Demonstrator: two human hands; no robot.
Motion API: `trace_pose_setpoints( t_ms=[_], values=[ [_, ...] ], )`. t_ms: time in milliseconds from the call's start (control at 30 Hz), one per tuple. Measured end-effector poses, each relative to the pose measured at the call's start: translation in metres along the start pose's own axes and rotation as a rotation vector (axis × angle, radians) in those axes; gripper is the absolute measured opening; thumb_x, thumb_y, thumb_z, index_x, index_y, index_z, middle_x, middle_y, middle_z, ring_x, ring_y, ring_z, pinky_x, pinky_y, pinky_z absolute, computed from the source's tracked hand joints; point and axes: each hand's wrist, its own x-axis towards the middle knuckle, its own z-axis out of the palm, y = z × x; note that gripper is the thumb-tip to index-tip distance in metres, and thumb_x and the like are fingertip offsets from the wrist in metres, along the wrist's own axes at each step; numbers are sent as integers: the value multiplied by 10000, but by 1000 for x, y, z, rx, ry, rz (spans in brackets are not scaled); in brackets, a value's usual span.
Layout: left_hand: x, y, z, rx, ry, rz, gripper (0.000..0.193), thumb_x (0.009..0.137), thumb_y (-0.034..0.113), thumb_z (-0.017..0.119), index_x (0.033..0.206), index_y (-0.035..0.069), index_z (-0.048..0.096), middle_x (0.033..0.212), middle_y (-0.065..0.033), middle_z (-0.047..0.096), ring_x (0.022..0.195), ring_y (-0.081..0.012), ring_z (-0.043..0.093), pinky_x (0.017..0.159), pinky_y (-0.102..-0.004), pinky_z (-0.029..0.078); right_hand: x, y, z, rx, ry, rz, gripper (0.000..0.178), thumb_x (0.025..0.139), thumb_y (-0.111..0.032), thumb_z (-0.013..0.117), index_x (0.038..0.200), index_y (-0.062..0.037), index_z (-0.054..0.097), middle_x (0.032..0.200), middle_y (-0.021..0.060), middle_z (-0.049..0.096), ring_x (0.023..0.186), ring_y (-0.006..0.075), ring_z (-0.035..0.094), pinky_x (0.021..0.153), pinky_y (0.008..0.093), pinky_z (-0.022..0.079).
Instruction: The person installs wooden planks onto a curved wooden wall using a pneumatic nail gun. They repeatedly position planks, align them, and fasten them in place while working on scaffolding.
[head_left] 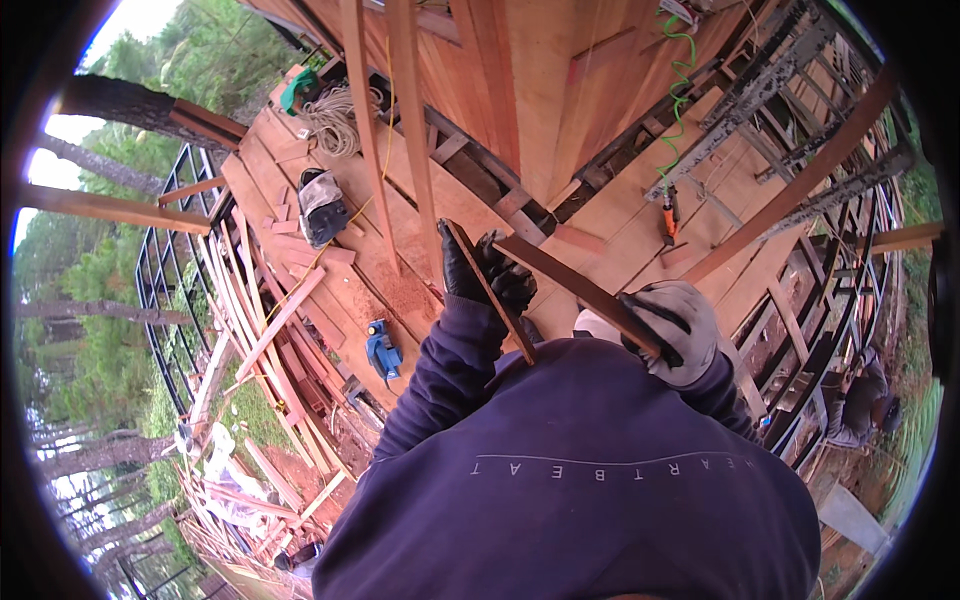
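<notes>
My left hand (508,284), in a black glove, is closed around a thin, narrow wooden strip (497,302) that slants down toward my chest. Its fingers curl past the strip on the right. My right hand (683,330), in a pale grey glove with dark parts, grips the lower end of a flat reddish-brown board (578,285). That board's far end reaches up beside the fingers of my left hand; I cannot tell whether they touch. Both pieces are held above the plank deck, in front of my dark blue sweatshirt.
On the deck (420,285) lie a blue power tool (382,352), a grey-and-black bag (321,208), coiled rope (338,122) and an orange air tool (669,215) with a green coiled hose (681,100). Upright posts (372,130) stand ahead. A person (862,400) is at the lower right.
</notes>
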Motion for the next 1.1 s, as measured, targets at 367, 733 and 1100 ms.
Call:
trace_pose_setpoints(
  t_ms=[367,733,1100],
  values=[
    [12,-20,38,73,-110,-70,694,842,785,461,850,100,571,549,7,409,427,-145,418,447,-294,397,-8,3,5,6,-23,47,595,531,-70,708,1122,-101,647,1131,142,615,978,362,619,828,468,504],
    [22,-36,46,360,187,62,565,827,721,583,887,159,582,661,-7,530,556,-177,548,499,-322,454,2,-2,21,83,20,-85,623,646,-61,787,1213,-57,531,1178,186,572,1000,362,613,815,459,502],
    [38,-38,1,233,-28,-69,483,857,659,603,876,178,570,690,15,521,607,-175,538,579,-333,471,-4,-13,19,211,85,65,608,716,59,645,1302,28,487,1217,232,547,915,305,643,759,397,517]
  ],
)
